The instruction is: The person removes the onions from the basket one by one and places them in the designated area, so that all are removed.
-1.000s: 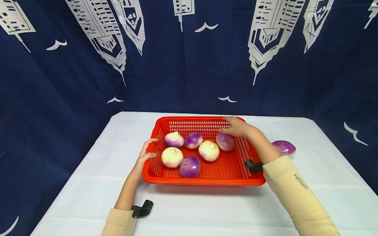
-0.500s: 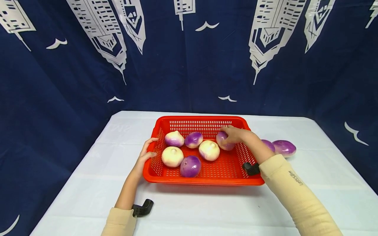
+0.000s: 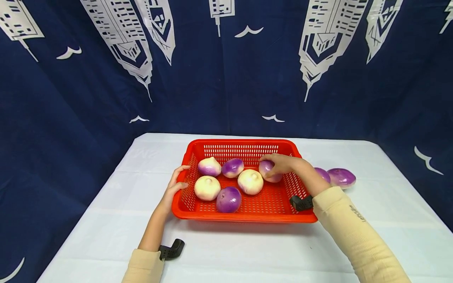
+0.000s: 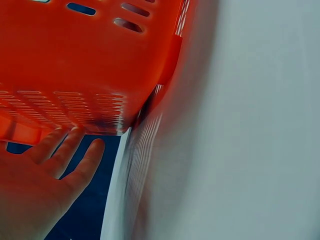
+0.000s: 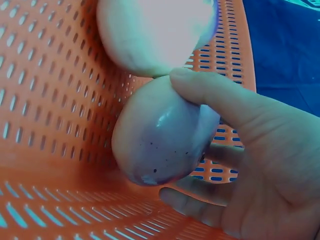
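Note:
A red mesh basket (image 3: 247,217) holds several turnips, some purple on top and some creamy white. My right hand (image 3: 282,163) reaches over the basket's right side and holds the purple turnip (image 3: 264,169) at the back right. In the right wrist view the thumb presses on top of this turnip (image 5: 157,132), and the other fingers curl behind and below it. Beside it lies a pale turnip (image 3: 250,182). At the basket's left rim my left hand (image 3: 171,192) touches with thumb and fingers spread; the left wrist view shows straight fingers (image 4: 86,167) by the basket wall.
Two more purple turnips lie on the white-covered table (image 3: 382,236) right of the basket; the nearer turnip (image 3: 323,174) is partly behind my right forearm, the farther turnip (image 3: 341,178) shows in full. A dark blue printed cloth (image 3: 226,78) hangs behind the table.
My right hand has come down from over the basket's back right corner onto the purple turnip and taken hold of it. My left hand has stayed at the left rim.

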